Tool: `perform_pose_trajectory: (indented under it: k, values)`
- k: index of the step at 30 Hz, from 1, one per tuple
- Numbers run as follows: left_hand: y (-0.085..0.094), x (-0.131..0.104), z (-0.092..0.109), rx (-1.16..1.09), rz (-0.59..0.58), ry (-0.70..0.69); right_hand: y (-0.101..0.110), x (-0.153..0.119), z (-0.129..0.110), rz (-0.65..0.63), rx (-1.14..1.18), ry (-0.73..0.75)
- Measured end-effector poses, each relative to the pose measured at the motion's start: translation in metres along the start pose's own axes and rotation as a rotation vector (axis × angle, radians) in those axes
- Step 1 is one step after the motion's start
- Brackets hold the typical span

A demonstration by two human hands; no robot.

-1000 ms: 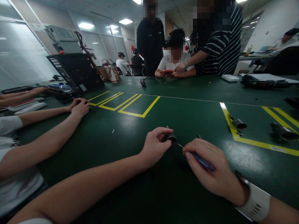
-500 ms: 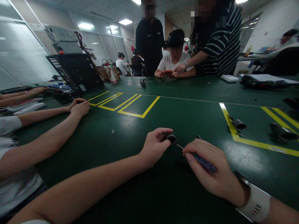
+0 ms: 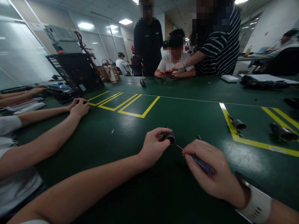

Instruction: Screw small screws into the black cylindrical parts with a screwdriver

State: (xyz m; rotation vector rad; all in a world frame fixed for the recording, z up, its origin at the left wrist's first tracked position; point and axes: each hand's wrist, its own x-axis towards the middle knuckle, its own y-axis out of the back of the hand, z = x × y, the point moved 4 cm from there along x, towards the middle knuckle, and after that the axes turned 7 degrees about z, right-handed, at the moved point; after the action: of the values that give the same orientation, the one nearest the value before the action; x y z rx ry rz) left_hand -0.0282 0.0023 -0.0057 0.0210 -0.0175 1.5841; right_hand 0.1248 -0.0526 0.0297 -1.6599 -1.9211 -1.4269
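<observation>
The left fingers (image 3: 163, 130) hide one side of the dark cup (image 3: 171, 138), the right fingers (image 3: 194, 147) cover part of the blue tool (image 3: 203, 164), and the tiny bits (image 3: 199, 137) just past them are too small to tell

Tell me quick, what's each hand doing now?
Left hand: closed, pinching a dark metal cup-shaped part.
Right hand: closed, gripping a screwdriver.

Head-worn camera looks forward, down across table (image 3: 112, 199).
</observation>
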Motion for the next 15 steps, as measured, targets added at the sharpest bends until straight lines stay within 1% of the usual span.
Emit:
perform_pose_trajectory:
  k: [6, 10, 15]
  values:
    - [-0.0016, -0.0014, 0.0039, -0.014, 0.028, 0.030, -0.0009, 0.0008, -0.0010, -0.027, -0.006, 0.009]
    - [-0.0016, -0.0020, 0.0047, -0.024, 0.047, 0.040, -0.0015, 0.0010, -0.0008, -0.014, -0.015, 0.016]
    - [-0.0020, -0.0018, 0.0044, -0.020, 0.038, 0.047, -0.0015, 0.0004, -0.0017, -0.002, -0.013, 0.040]
